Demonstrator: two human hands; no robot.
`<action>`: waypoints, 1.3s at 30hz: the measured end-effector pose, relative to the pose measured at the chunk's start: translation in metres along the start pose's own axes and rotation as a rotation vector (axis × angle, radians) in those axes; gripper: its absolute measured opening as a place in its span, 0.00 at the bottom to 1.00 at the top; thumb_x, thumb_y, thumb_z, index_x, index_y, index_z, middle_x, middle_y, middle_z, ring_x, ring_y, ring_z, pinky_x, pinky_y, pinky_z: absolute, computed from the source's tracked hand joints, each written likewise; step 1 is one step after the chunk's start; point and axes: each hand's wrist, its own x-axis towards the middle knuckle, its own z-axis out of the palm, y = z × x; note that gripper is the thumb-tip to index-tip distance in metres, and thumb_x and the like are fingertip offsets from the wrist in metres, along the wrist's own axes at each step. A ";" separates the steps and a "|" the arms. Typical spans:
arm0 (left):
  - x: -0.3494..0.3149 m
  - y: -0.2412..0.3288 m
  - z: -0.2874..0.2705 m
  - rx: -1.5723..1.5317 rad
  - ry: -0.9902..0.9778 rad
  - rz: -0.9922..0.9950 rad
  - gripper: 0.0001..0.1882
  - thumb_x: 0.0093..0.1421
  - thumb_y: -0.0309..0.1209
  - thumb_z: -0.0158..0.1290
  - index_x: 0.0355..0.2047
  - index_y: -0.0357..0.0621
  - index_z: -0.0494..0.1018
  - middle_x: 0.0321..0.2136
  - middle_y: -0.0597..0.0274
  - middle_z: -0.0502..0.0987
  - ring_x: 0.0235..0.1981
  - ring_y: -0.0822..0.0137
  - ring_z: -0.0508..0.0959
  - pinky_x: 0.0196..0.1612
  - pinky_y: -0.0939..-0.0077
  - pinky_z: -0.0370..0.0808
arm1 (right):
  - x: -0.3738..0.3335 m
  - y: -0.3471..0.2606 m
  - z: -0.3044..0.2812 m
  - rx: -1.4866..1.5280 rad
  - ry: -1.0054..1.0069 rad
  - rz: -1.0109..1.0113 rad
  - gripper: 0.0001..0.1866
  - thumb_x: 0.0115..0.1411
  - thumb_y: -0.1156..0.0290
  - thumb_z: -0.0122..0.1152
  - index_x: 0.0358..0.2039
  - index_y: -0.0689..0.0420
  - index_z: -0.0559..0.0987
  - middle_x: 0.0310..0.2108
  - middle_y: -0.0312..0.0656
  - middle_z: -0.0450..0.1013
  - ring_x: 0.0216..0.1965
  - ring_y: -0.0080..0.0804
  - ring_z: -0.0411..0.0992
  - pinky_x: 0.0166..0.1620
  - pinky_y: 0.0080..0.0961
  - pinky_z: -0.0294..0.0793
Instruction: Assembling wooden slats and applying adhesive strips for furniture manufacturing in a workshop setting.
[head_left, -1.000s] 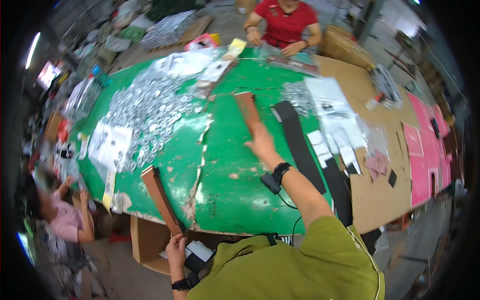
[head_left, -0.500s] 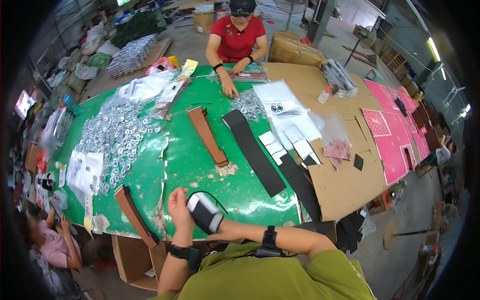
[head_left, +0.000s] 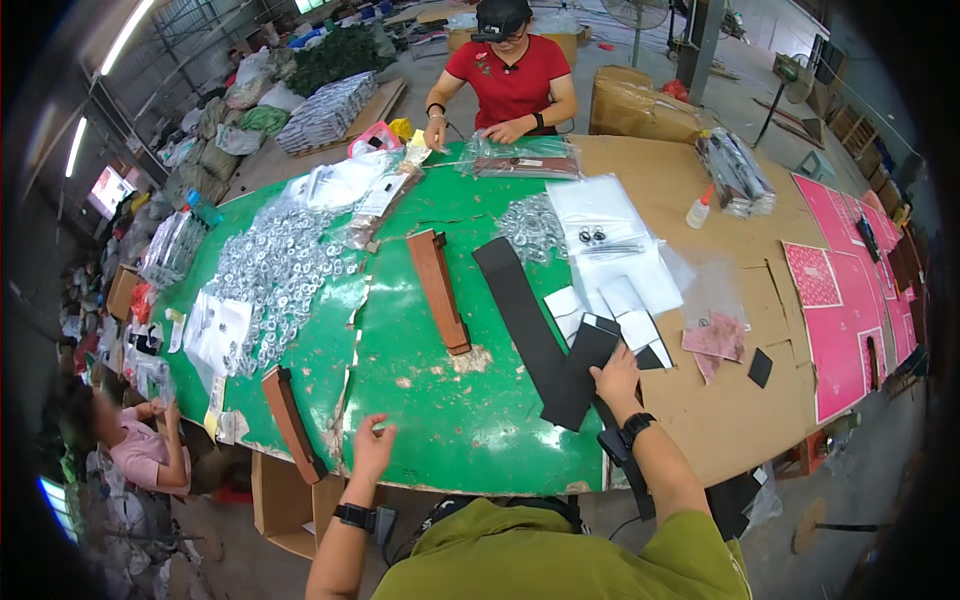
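Note:
My right hand [head_left: 617, 383] grips the edge of a short black strip [head_left: 588, 378] with a pale end. That piece lies across the lower part of a longer black strip [head_left: 512, 300] on the green table. My left hand [head_left: 374, 446] is raised over the table's near edge, fingers loosely curled and apart, nothing visible in them. A brown strap-like piece [head_left: 438, 292] lies in the middle of the table. Another brown strap-like piece [head_left: 292, 425] lies left of my left hand, its end at the near edge.
Clear-bagged small rings [head_left: 270, 285] cover the left side. White sheets [head_left: 605, 235], a small bottle [head_left: 699, 207] and pink scraps [head_left: 716, 342] lie to the right, partly on brown cardboard [head_left: 640, 160]. Across the table, a person in red [head_left: 510, 85] handles a plastic-wrapped bundle [head_left: 525, 165].
My right hand has moved right and forward, bringing the short black strip down onto the longer one. My left hand has lowered slightly. The person opposite has drawn a hand back from the bagged rings.

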 end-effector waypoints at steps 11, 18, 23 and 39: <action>0.169 0.055 0.034 0.490 -0.003 0.587 0.27 0.57 0.34 0.58 0.53 0.35 0.63 0.54 0.43 0.67 0.49 0.46 0.74 0.48 0.59 0.73 | 0.040 -0.159 0.059 0.378 -0.496 -0.569 0.33 0.55 0.63 0.62 0.58 0.66 0.65 0.54 0.58 0.67 0.55 0.52 0.66 0.58 0.38 0.66; 0.238 0.060 0.129 0.005 -0.077 0.157 0.39 0.57 0.40 0.59 0.61 0.30 0.55 0.61 0.35 0.59 0.59 0.42 0.65 0.60 0.60 0.65 | 0.114 -0.271 0.128 0.394 -0.613 -0.326 0.33 0.60 0.61 0.56 0.60 0.67 0.62 0.58 0.59 0.65 0.58 0.53 0.64 0.59 0.39 0.64; 0.260 0.052 0.163 -0.310 -0.113 0.082 0.50 0.54 0.35 0.61 0.65 0.31 0.41 0.61 0.32 0.56 0.60 0.45 0.64 0.61 0.59 0.63 | 0.105 -0.302 0.160 0.325 -0.541 -0.313 0.22 0.62 0.67 0.52 0.54 0.66 0.69 0.52 0.58 0.70 0.54 0.51 0.69 0.54 0.38 0.69; 0.265 0.021 0.153 -0.456 0.004 -0.044 0.49 0.49 0.22 0.62 0.66 0.43 0.44 0.58 0.47 0.62 0.55 0.57 0.69 0.57 0.65 0.69 | 0.205 -0.360 0.187 0.364 -0.221 -0.754 0.18 0.55 0.75 0.61 0.47 0.59 0.72 0.40 0.50 0.70 0.41 0.50 0.70 0.43 0.39 0.72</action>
